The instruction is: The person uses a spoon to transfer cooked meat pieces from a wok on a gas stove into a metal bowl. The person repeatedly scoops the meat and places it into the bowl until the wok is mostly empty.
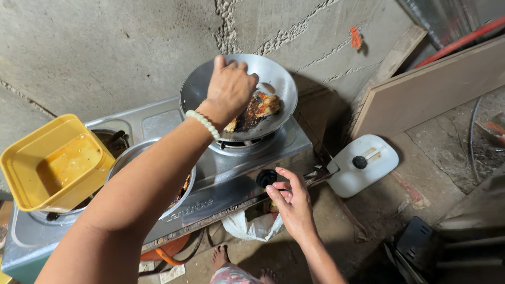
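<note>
My left hand (230,87) reaches over the wok (273,79), fingers curled down around what seems to be a utensil handle; a spoon-like tip (265,88) shows just past the knuckles, but I cannot tell how firmly it is clamped. A pale bead bracelet (202,123) sits on that wrist.

The wok sits tilted on the right-hand burner of a steel two-burner stove (236,176). In it lies a flat piece of fried food (256,109), browned and charred dark along one side, low in the pan just beside my fingers. I judge the hand comes from above so the tool can work at the food without touching the hot rim.

My right hand (292,202) is low at the stove front, fingers loosely spread and holding nothing, tips near the black control knob (266,178). It looks placed there to keep the flame within reach.

On the left burner stands a second metal bowl (138,152), mostly hidden by my forearm, with a yellow plastic tub (52,163) resting tilted against it, greasy inside.

On the concrete floor (436,168): a white plastic jug (363,164) lying flat with a black cap, a white crumpled bag (251,227) under the stove edge, and my bare feet (221,257) below.
</note>
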